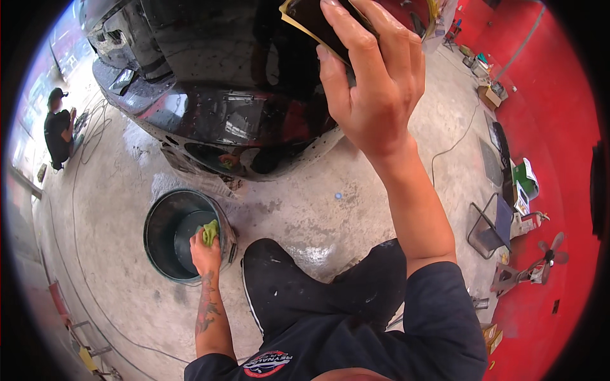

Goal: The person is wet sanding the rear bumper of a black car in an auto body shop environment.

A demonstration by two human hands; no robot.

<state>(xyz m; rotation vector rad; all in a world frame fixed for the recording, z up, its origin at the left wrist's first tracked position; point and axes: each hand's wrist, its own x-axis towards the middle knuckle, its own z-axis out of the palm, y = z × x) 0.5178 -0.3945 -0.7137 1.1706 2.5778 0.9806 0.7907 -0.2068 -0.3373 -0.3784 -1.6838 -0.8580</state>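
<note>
Head view — left hand [204, 252] grip around one green cloth [210, 232] over one bucket [159, 244], right hand [375, 82] grip on one sanding sheet [311, 22].

Under the right hand's [372, 82] fingers [356, 44]: sheet [311, 19] dark-faced with a tan edge. Panel [241, 95] beyond the fingertips gloss black (reflections throughout). Cloth [210, 232] in the left hand's [204, 254] fingers yellow-green. Bucket [159, 222] beneath them black. Wall [559, 95] red; floor [305, 216] grey, blotched.

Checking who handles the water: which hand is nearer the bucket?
Left. The left hand holds a green cloth over the bucket; the right hand is up at the black car panel.
</note>
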